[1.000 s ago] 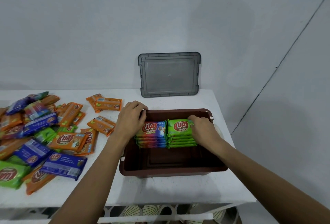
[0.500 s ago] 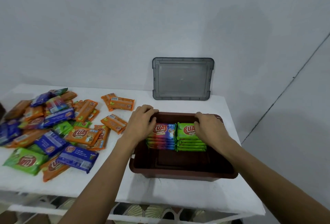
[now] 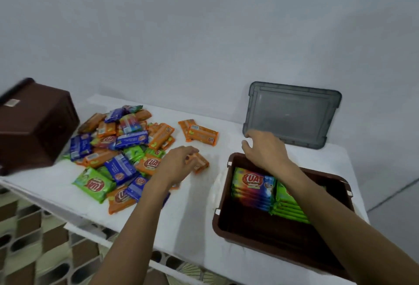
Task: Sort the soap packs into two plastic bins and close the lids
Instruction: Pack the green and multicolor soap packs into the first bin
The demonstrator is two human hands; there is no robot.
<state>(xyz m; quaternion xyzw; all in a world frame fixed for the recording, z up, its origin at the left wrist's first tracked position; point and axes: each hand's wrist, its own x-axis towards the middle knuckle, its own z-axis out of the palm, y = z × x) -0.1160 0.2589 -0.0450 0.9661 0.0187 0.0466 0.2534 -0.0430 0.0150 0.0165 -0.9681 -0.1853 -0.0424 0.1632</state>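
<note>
Curling round one end of a glossy orange pack point(image 3: 200, 164), our left hand point(image 3: 179, 163) works just left of the brown bin point(image 3: 221, 196), a smooth, rectangular plastic tub on the white table point(image 3: 192, 221). Our right hand point(image 3: 265, 150) hovers over the bin's far rim, fingers loosely spread, holding nothing. Inside the bin, two neat stacks sit side by side: rainbow packs point(image 3: 251, 186) and green packs point(image 3: 289, 205). Farther left sprawls a crinkly heap of packs point(image 3: 118, 148); behind the bin leans a translucent grey lid point(image 3: 292, 114).
</note>
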